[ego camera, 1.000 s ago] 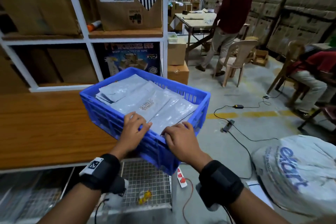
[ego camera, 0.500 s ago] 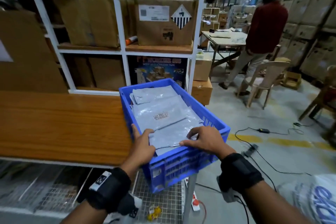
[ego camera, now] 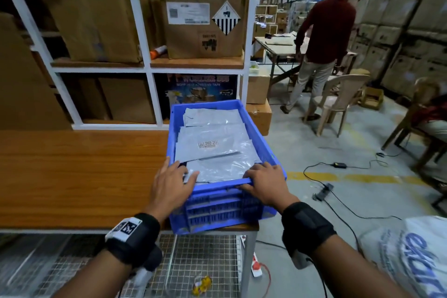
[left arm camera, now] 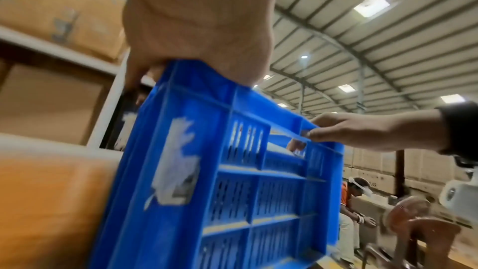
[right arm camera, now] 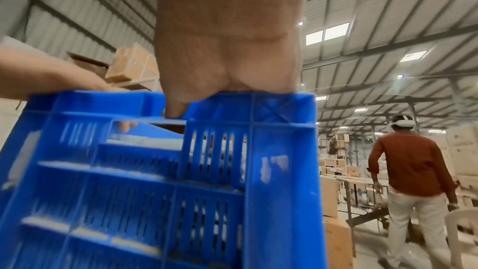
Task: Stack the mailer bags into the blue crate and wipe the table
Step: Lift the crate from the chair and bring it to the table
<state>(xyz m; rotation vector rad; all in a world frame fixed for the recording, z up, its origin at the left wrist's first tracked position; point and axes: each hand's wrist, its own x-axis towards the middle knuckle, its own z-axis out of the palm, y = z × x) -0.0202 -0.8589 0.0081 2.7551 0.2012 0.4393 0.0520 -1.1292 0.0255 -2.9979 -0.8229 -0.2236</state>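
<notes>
Head view shows us the blue crate [ego camera: 225,205] sitting at the right end of the wooden worktop [ego camera: 79,172], its near corner jutting a little past the front edge. Grey mailer bags [ego camera: 212,143] lie stacked flat inside it, the top one carrying a small printed label.

Our left hand [ego camera: 169,184] is on the crate's near left corner, fingers reaching over the rim onto the nearest bag; from the left wrist view the hand [left arm camera: 196,28] curls over the rim, so we read it as gripping the crate's edge. Our right hand [ego camera: 263,181] grips the near rim toward the right corner, and in the right wrist view its thumb [right arm camera: 175,105] hooks down into the handle slot of the crate wall [right arm camera: 279,171] while the other fingers go over the top, out of sight.

Behind the worktop we see a white shelf frame [ego camera: 142,31] packed with cardboard boxes [ego camera: 205,26]. Off to the right a person in a red shirt [ego camera: 326,38] stands at another table, beside a plastic chair [ego camera: 338,101]
</notes>
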